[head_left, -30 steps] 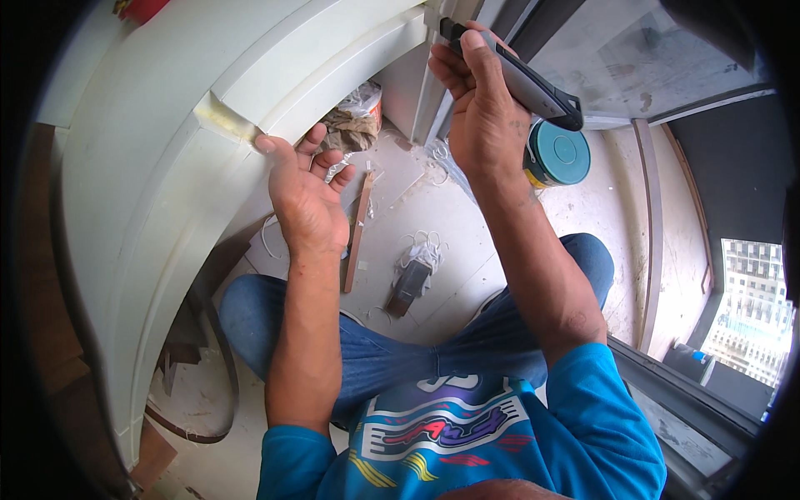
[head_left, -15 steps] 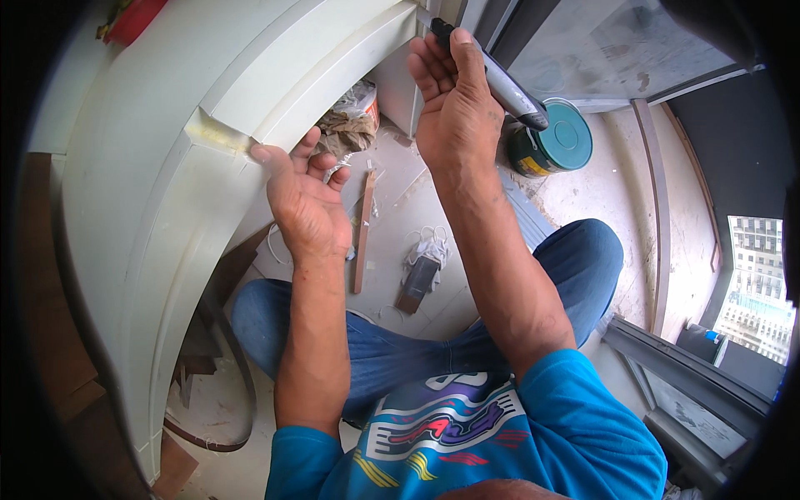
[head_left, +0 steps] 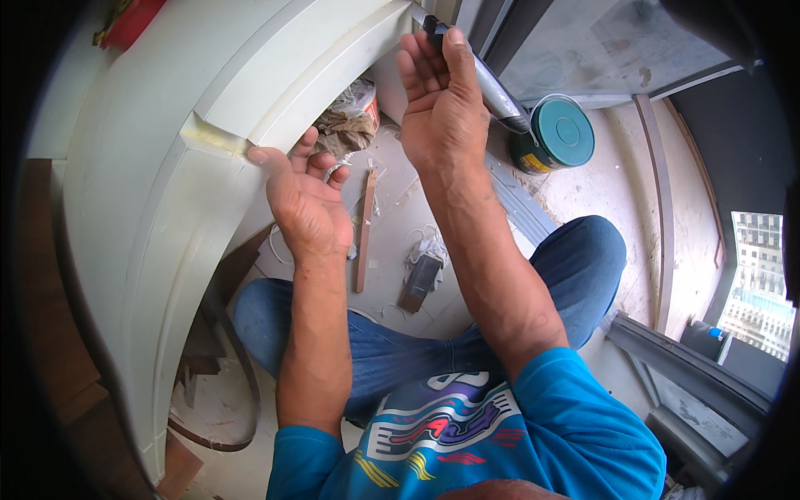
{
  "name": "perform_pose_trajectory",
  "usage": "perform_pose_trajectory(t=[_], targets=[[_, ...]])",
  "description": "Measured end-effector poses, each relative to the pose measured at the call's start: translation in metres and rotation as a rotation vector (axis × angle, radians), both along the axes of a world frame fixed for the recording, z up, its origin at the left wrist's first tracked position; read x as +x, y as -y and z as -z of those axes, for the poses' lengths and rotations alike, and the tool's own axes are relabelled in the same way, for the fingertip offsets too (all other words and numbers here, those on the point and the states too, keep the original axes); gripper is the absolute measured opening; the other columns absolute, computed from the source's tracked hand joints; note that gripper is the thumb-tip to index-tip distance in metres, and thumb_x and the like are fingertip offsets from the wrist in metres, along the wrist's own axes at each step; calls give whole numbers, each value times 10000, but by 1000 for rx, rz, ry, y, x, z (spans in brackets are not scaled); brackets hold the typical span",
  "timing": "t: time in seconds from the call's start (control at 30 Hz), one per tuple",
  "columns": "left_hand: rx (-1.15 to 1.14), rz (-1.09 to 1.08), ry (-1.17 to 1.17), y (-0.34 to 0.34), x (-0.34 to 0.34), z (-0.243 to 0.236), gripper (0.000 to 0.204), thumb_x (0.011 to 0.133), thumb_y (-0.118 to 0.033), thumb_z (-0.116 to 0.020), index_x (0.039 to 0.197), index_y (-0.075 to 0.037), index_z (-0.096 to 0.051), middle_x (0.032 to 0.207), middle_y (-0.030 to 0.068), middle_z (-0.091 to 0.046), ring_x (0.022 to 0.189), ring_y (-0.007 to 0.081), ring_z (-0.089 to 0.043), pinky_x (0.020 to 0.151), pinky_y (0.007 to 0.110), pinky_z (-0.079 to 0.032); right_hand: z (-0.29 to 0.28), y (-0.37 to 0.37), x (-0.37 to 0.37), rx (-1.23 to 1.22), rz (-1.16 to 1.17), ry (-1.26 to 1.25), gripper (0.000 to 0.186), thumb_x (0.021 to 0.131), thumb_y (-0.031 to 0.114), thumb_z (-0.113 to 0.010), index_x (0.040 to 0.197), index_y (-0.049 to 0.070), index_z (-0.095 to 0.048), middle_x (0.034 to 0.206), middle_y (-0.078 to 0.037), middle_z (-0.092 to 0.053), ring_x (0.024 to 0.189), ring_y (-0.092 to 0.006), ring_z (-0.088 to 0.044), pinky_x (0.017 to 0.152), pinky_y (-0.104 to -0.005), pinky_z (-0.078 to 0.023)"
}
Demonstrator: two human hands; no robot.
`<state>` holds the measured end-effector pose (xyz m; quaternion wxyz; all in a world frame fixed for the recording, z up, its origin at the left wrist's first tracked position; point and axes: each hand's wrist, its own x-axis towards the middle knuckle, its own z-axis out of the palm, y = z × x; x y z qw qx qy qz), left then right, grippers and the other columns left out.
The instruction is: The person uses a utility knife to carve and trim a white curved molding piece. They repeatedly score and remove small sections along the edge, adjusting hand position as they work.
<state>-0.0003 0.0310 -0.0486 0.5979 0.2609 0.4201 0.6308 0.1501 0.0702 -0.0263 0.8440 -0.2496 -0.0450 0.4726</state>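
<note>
A pale, curved panel edge (head_left: 192, 192) sweeps up the left side, with a yellowish notch (head_left: 218, 138) where two strips meet. My left hand (head_left: 312, 204) rests its thumb tip on the edge beside this notch. Its other fingers are loosely curled and apart, with nothing in them. At the top, my right hand (head_left: 446, 108) holds a silver and black utility knife (head_left: 498, 96) between thumb and fingers. The knife slants, its tip end meeting the far part of the panel edge.
A dark green lidded bucket (head_left: 563, 133) stands right of my right arm. On the floor lie a narrow wooden strip (head_left: 365, 237) and a dark sanding block (head_left: 421, 283) on a white cloth. Crumpled brown paper (head_left: 346, 125) sits under the panel. A metal frame (head_left: 692, 367) crosses the lower right.
My right hand and the knife have shifted slightly left and toward the panel. The left thumb remains by the notch.
</note>
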Motion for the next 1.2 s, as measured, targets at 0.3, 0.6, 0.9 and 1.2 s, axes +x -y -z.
perform_pose_trajectory(t=[0.3,0.6,0.9,1.2], targets=[[-24,26,-3,0,-1,-2,845,975,-818,-613,1476,-139,-555,1231,4,-634,920,98,-538,856,339,-485,2,-6,-14,35,41,-53,500,1027,300,-810,1395,24,-612,1231,-151,-720,1153,-259,-741,965,-344,-659],[-36,5,56,2,1,-8,774,1022,-739,-620,1497,-133,-541,1194,36,-623,922,133,-522,775,295,-502,-23,-11,-49,46,181,-267,397,1066,321,-756,1258,-6,-641,1194,-122,-722,1169,-234,-733,1046,-330,-643],[-57,64,73,2,-8,-10,720,1049,-691,-620,1479,-118,-551,1225,45,-633,924,132,-535,771,295,-502,-11,-14,-50,74,248,-77,471,1053,290,-779,1409,43,-596,1226,-111,-714,1168,-228,-727,1047,-336,-618],[-51,53,57,3,-7,-13,644,1088,-641,-584,1482,-133,-549,1234,51,-628,931,130,-527,806,324,-487,3,3,25,97,576,1263,358,964,152,-844,1281,30,-732,1047,-112,-789,904,-232,-785,813,-356,-637]])
